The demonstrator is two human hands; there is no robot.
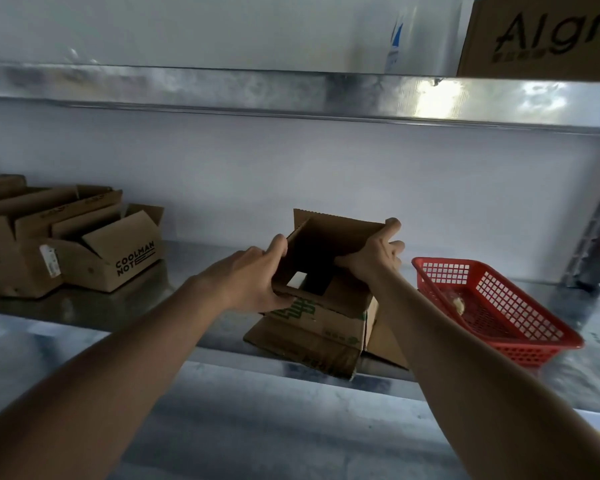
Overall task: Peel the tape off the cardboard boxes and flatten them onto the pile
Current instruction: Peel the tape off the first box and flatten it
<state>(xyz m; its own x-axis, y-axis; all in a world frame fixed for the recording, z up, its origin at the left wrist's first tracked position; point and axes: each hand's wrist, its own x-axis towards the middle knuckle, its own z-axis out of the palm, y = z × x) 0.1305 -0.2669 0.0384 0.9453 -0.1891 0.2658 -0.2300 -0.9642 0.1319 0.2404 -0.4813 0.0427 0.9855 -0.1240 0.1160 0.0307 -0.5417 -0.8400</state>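
Note:
A small brown cardboard box [326, 327] with green print stands on the metal shelf [201, 268], its flaps open so I see through it to the shelf. My left hand [253, 282] grips the box's left wall and near flap. My right hand [374, 252] holds the right wall, fingers curled over the top edge. A flat piece of cardboard [387, 344] lies under the box on the right. I cannot make out any tape.
Several open cardboard boxes stand at the left, one [118, 254] printed COOLMAN NOT. A red plastic basket [492, 306] sits just right of my right arm. An upper shelf [291, 95] hangs overhead with a box [541, 36] on it.

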